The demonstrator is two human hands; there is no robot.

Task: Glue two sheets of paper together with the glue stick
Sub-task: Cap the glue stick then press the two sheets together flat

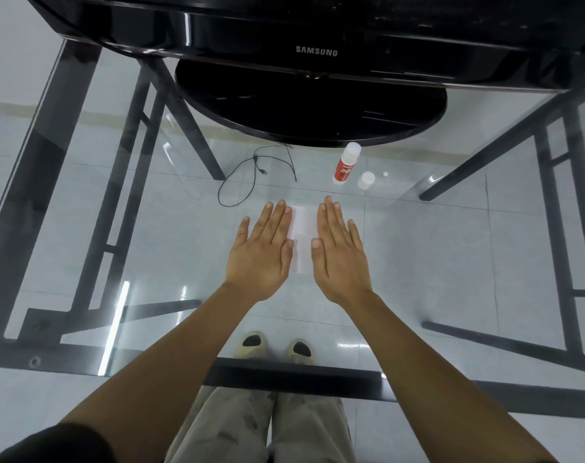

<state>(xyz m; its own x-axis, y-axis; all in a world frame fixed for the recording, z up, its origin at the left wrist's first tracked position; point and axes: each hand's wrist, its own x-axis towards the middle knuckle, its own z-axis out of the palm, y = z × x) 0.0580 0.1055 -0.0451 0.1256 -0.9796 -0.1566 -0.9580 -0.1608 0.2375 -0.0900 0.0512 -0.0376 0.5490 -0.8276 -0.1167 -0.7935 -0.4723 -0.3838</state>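
White paper point(303, 235) lies flat on the glass table, mostly hidden under my palms, so I cannot tell whether it is one sheet or two. My left hand point(262, 253) rests flat on its left part, fingers straight and together. My right hand point(339, 253) lies flat on its right part in the same way. A strip of paper shows between them. Beyond my right hand stands the glue stick point(346, 163), a red and white tube, upright. Its white cap point(366, 180) sits on the glass just right of it.
The glass table top point(150, 228) has a black metal frame; its front edge bar point(294, 379) runs near my legs. A black television stand base point(311, 105) sits at the back. A thin black cable point(251, 175) shows left of the glue stick.
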